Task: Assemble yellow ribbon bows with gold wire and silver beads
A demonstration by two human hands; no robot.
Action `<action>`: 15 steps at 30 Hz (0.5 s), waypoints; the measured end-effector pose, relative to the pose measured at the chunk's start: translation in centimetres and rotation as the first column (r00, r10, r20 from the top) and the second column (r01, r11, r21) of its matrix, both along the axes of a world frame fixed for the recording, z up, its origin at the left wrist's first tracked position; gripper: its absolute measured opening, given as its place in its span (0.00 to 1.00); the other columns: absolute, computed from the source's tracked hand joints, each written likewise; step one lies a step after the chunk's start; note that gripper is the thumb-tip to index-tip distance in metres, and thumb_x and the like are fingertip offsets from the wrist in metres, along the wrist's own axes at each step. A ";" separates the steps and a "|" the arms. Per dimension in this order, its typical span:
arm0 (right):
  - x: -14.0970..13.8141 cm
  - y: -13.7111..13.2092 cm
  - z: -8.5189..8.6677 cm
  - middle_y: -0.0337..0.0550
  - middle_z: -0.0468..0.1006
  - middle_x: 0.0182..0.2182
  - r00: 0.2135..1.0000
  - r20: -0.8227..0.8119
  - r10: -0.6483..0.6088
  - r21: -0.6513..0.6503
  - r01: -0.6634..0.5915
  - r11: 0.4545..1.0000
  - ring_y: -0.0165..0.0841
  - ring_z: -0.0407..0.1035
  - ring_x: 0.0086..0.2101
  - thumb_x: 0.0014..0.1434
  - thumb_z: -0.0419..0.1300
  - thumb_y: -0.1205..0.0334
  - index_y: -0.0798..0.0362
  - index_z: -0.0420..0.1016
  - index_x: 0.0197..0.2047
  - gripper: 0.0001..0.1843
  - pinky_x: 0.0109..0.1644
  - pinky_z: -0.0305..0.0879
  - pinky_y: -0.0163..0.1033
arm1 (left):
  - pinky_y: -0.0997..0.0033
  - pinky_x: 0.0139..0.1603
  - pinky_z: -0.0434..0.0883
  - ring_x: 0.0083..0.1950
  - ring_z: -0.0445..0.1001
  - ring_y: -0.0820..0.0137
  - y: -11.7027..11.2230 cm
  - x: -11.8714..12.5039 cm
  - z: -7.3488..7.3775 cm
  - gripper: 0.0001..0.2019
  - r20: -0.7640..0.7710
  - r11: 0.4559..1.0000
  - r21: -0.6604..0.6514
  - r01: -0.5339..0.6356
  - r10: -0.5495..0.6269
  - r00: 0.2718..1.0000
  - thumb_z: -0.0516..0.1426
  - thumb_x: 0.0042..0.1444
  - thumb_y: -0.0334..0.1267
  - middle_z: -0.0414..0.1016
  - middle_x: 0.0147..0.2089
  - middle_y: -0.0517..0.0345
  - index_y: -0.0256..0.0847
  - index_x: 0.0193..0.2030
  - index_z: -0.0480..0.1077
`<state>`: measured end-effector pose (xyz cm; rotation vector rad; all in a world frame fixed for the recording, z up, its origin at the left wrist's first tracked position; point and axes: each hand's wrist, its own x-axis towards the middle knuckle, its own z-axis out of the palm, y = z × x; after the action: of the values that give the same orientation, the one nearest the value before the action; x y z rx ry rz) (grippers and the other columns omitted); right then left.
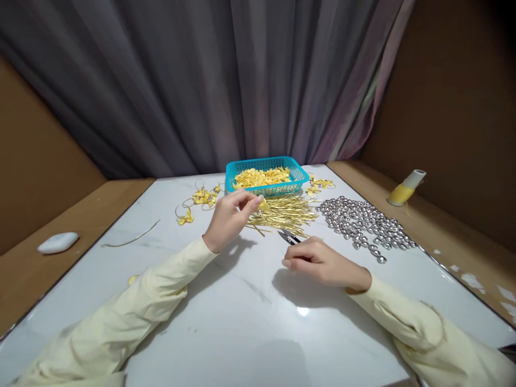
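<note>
My left hand (229,217) pinches a small yellow fabric flower (264,205) between thumb and fingertips, in front of the blue basket. A bundle of gold wire stems (288,214) lies just behind and to the right of that flower. Curled closed, my right hand (318,260) is around a pair of thread snips (289,236), whose dark blades stick out toward the wire bundle. Their handles are hidden under my fingers. Yellow flower pieces (262,177) fill much of the blue plastic basket (229,174) at the far edge of the table.
Silver beads (358,217) spread over the table's right side. Wired yellow flowers (205,196) lie left of the basket, and more flowers (320,184) lie right. One loose wire (133,239) and a white rounded object (58,243) are at left. A yellow thread spool (403,192) stands at right.
</note>
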<state>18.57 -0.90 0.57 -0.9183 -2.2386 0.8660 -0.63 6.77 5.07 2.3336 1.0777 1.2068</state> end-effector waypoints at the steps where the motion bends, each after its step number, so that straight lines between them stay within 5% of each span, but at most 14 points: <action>1: 0.1 -0.1 0.1 0.34 0.62 0.18 0.999 -0.034 -0.009 -0.043 0.008 0.999 0.24 0.56 0.21 0.59 0.50 0.64 0.56 0.65 0.22 0.14 0.27 0.53 0.31 | 0.73 0.31 0.61 0.29 0.65 0.73 0.1 0.0 -0.1 0.12 -0.004 1.000 -0.011 0.008 -0.008 1.000 0.53 0.55 0.40 0.68 0.26 0.60 0.38 0.25 0.68; 7: 0.2 -0.3 0.5 0.37 0.68 0.20 0.983 -0.182 0.022 -0.266 -0.071 0.961 0.25 0.60 0.23 0.58 0.53 0.61 0.56 0.70 0.25 0.13 0.27 0.55 0.31 | 0.74 0.29 0.62 0.29 0.66 0.73 -0.4 0.3 -0.2 0.11 0.055 0.997 -0.066 0.027 -0.024 0.998 0.53 0.55 0.42 0.71 0.27 0.59 0.39 0.29 0.72; 15: -0.1 -0.4 0.5 0.36 0.67 0.20 0.979 -0.199 0.045 -0.316 -0.107 0.943 0.24 0.60 0.22 0.57 0.54 0.58 0.56 0.73 0.28 0.13 0.25 0.56 0.31 | 0.77 0.25 0.63 0.25 0.67 0.75 -1.1 0.6 -0.1 0.09 0.119 0.987 -0.158 0.026 -0.007 0.993 0.56 0.53 0.41 0.73 0.23 0.60 0.39 0.29 0.73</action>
<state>18.47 -1.28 1.04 -0.8545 -2.0124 1.3313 -0.02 5.67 4.99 2.1193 1.0710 1.1905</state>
